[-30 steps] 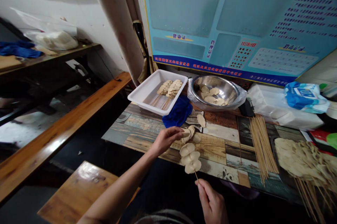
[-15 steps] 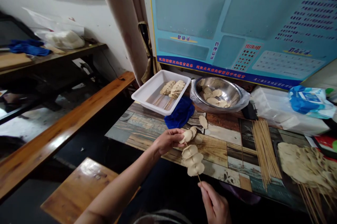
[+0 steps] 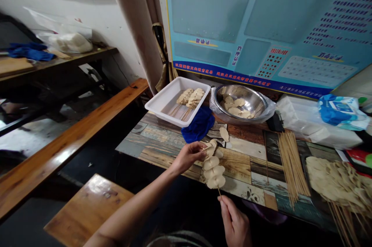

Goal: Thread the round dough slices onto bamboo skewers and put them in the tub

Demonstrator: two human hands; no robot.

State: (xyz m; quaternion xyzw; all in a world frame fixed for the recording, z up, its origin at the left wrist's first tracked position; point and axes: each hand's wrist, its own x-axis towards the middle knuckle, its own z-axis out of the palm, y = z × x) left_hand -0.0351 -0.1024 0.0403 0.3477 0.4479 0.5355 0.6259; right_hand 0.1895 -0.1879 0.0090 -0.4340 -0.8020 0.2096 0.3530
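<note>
A thin wooden skewer (image 3: pixel 219 191) carries several pale, flat, oval food slices (image 3: pixel 213 171), and it rises at a slant over the table's near edge. Its bare lower end is pinched in my right hand (image 3: pixel 236 220). My left hand (image 3: pixel 190 156) is closed at the skewer's upper end, thumb and fingers on a pale slice (image 3: pixel 208 151); the skewer's tip is hidden there. Just beyond my left hand, another loose slice (image 3: pixel 224 134) lies on the tabletop.
On the patterned table (image 3: pixel 162 132) stand a white tray (image 3: pixel 158 104) with loaded skewers and a steel bowl (image 3: pixel 255 102) of slices. A blue cloth (image 3: pixel 199 125) lies between. Bare skewers (image 3: pixel 293 169) and a heap of loaded skewers (image 3: pixel 337 181) are to the right. A stool (image 3: pixel 90 208) is lower left.
The slice in my left hand has moved onto the skewer's upper end, close to the others. My right hand has shifted slightly up and left with the skewer.
</note>
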